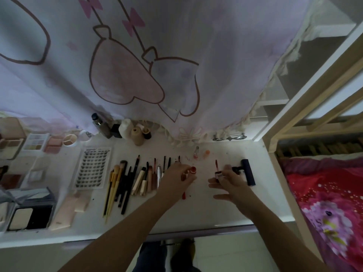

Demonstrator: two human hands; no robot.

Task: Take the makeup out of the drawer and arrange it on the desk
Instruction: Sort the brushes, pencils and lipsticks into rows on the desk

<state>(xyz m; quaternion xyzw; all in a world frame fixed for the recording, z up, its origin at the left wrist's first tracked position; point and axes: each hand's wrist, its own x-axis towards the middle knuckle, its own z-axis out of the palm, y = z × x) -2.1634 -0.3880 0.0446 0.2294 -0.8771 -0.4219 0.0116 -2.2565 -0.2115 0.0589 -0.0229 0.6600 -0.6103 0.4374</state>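
Observation:
My left hand grips a small red lip-gloss tube over the white desk. My right hand pinches the clear cap of its applicator wand, red tip pointing away from me. A row of brushes and pencils lies left of my left hand. A dark blue tube lies just right of my right hand. Two small bottles stand further back.
A false-lash card, palettes and an open compact fill the desk's left side. Bottles stand at the back under a hanging curtain. A bed with a red cover lies to the right.

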